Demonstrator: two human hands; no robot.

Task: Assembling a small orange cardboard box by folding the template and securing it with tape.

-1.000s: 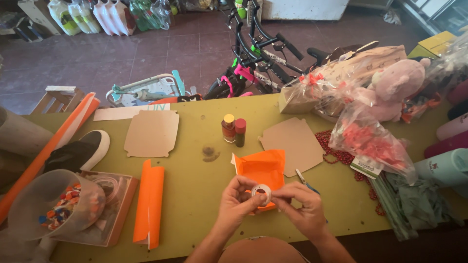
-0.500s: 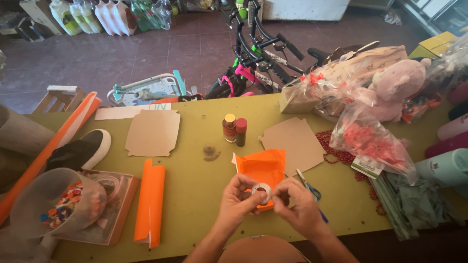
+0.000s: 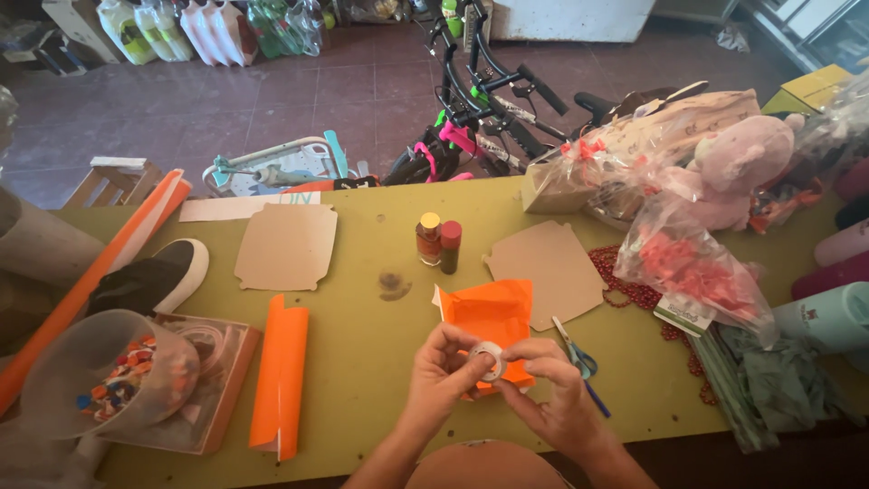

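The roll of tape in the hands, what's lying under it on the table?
Under the roll of tape lies an orange sheet on the green table. Both hands cover the sheet's near edge.

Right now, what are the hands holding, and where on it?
Both hands hold a small roll of clear tape: the left hand pinches its left rim, the right hand its right rim, above the orange paper.
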